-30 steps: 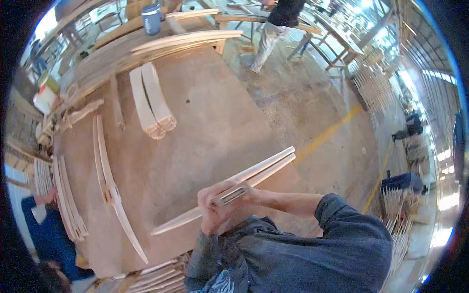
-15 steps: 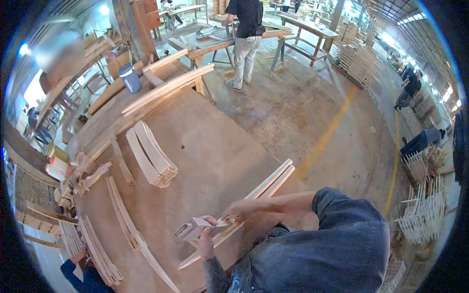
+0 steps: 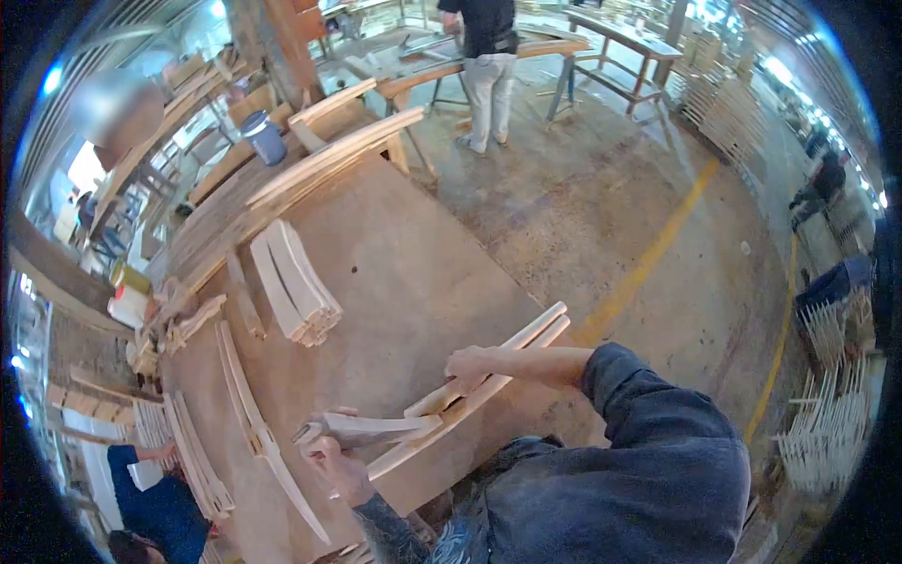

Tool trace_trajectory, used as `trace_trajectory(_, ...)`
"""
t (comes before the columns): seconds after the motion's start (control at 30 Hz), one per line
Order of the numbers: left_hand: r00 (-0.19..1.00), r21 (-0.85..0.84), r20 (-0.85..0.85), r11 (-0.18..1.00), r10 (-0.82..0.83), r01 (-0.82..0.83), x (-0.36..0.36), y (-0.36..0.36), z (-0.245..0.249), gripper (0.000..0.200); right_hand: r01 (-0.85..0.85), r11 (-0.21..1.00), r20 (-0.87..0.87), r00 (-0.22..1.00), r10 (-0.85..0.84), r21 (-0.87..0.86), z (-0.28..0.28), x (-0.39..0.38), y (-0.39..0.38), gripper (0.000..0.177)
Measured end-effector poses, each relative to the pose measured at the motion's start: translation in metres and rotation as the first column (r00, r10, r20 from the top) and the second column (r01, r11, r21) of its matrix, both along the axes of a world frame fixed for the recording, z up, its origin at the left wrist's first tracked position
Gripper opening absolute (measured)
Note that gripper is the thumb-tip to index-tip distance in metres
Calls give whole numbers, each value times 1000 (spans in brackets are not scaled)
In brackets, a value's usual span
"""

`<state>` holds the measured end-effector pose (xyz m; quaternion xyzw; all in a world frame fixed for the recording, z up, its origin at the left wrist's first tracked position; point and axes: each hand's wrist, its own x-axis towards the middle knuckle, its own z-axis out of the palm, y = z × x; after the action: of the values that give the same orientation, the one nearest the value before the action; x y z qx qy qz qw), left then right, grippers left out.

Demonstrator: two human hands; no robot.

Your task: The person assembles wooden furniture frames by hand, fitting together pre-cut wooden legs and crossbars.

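Near the bottom middle, my left hand [image 3: 343, 473] is closed round the handle end of a flat, tapering tool [image 3: 371, 430] that looks like a handsaw. The tool's narrow end lies over two long, curved wooden pieces [image 3: 399, 455] set side by side on the brown tabletop [image 3: 404, 273]. Farther up and right, my right hand [image 3: 470, 367] grips the upper wooden piece [image 3: 531, 334], its fingers curled over the edge. Its fingertips are partly hidden.
Stacked curved slats [image 3: 293, 287] and a joined pair of strips [image 3: 258, 434] lie to the left. A blue tumbler [image 3: 264, 138] stands beyond long boards. One co-worker [image 3: 164, 493] is at the lower left, another [image 3: 489, 75] stands beyond the table.
My left hand has moved left with the tool, showing more of its length. My right hand has shifted up along the wood. The co-worker at lower left has come further into view.
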<state>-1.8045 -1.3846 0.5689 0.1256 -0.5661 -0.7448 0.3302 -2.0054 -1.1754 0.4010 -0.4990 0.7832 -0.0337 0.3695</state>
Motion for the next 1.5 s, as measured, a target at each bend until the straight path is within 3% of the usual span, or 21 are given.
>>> trace_trajectory(0.03, 999, -4, -11, 999, -31, 31, -1, 0, -1, 49, 69, 993, -7, 998, -70, -98, 6, 4, 6, 35)
trace_trajectory(0.13, 997, -36, -43, 998, -61, 60, -4, 4, 4, 34, 178, 973, 23, 984, -176, -147, -14, 4, 11, 48)
trace_trajectory(0.2, 989, -109, -28, 984, -144, 140, 1, -5, -2, 23, 216, 922, -2, 973, -229, -320, -7, -8, 13, 44)
trace_trajectory(0.23, 991, -103, -21, 987, -130, 127, 4, -8, -9, 23, 226, 873, -23, 965, -261, -432, 11, -18, 14, 42)
trace_trajectory(0.27, 994, -82, 105, 996, -32, 41, 4, -10, -17, 23, 237, 823, -20, 957, -288, -516, 32, -26, 12, 40)
trace_trajectory(0.3, 969, -69, 233, 996, 76, -61, 8, -13, -17, 23, 292, 815, 60, 951, -303, -500, 78, -32, 8, 44)
trace_trajectory(0.33, 982, -85, 185, 996, 26, -10, 7, -9, -1, 28, 367, 786, 257, 928, -271, -497, 109, -43, 10, 48)
trace_trajectory(0.37, 990, -107, 137, 994, -22, 37, 2, -4, 16, 34, 250, 631, 86, 956, -279, -734, 133, -40, 9, 49)
trace_trajectory(0.47, 1000, -73, -7, 997, -16, 16, -9, -7, 24, 41, 210, 613, 90, 971, -220, -762, 235, -11, 1, 48)
trace_trajectory(0.5, 998, -85, -21, 995, -52, 50, -11, -9, 27, 42, 408, 615, 308, 913, -269, -675, 253, -1, 0, 47)
trace_trajectory(0.53, 995, -98, -36, 991, -92, 88, -12, -11, 29, 44, 582, 606, 499, 803, -325, -542, 263, 6, -2, 47)
trace_trajectory(0.67, 991, -164, -18, 978, -135, 131, -13, -13, 33, 46, 577, 619, 528, 798, -290, -532, 274, 17, -7, 50)
trace_trajectory(0.73, 984, -148, -79, 978, -163, 150, -12, -10, 39, 49, 443, 597, 252, 891, -378, -669, 282, 27, -11, 51)
trace_trajectory(0.77, 972, -98, -112, 975, -209, 199, -14, -10, 40, 54, 437, 608, 254, 895, -366, -663, 281, 29, -12, 51)
trace_trajectory(0.83, 974, -111, -112, 977, -194, 182, -13, -8, 41, 55, 35, 550, -200, 911, -361, -835, 280, 28, -15, 56)
trace_trajectory(0.87, 974, -129, -114, 975, -197, 182, -12, -8, 42, 55, 31, 555, -199, 916, -348, -831, 284, 31, -16, 56)
trace_trajectory(0.93, 971, -92, -125, 977, -202, 191, -10, -7, 41, 55, -127, 667, -457, 820, -346, -734, 300, 41, -19, 59)
trace_trajectory(1.07, 955, -87, -148, 965, -258, 247, -11, -12, 35, 51, -204, 679, -512, 809, -289, -705, 315, 52, -30, 64)
trace_trajectory(1.27, 964, -71, -69, 965, -255, 251, -3, -10, 38, 35, -314, 818, -737, 650, -185, -482, 343, 57, -33, 64)
trace_trajectory(1.33, 961, -91, -70, 961, -266, 259, -5, -15, 31, 34, -331, 886, -797, 600, -69, -325, 356, 58, -33, 65)
trace_trajectory(1.5, 954, -84, -82, 955, -290, 283, -7, -15, 33, 31, -532, 764, -851, 524, -42, -365, 353, 45, -33, 68)
